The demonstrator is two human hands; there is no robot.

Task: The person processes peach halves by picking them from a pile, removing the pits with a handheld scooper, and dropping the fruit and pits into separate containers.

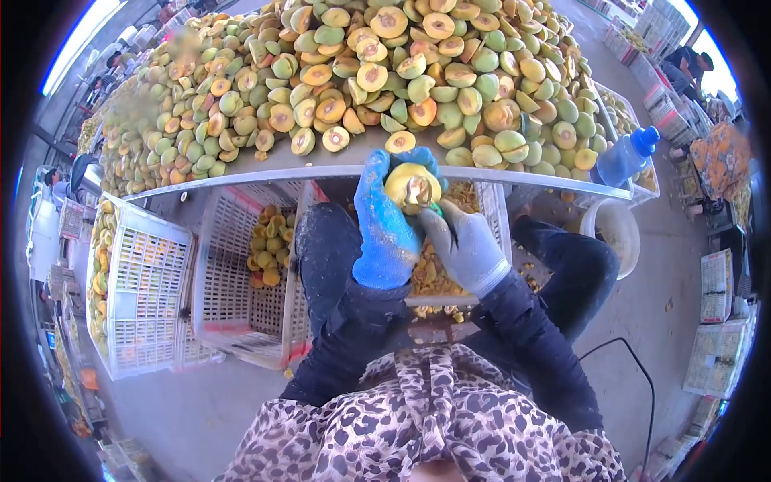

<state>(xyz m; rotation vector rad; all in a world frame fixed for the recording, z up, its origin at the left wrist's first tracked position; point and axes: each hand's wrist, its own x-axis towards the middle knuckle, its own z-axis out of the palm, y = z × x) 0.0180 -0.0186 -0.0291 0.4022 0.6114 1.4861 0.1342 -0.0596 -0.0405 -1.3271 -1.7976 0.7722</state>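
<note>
My left hand (385, 229), in a blue knitted glove, is closed round a yellow peach half (413, 188) just in front of the table's metal edge. The cut face, with a brown and white hollow at its middle, is turned toward me. My right hand (470, 247), in a light grey glove, pinches a small tool with a green part (434, 209) against the peach's lower side. Most of that tool is hidden by the fingers. Right behind the hands, a large heap of halved peaches (372, 77) covers the table (321, 153); many show their stones.
Below my hands, a crate (495, 213) holds yellow scraps between my legs. White plastic crates (150, 277) stand at the left, one with peach halves inside. A blue bottle (622, 158) stands on the table's right corner, above a white bucket (628, 241). Other people sit farther off.
</note>
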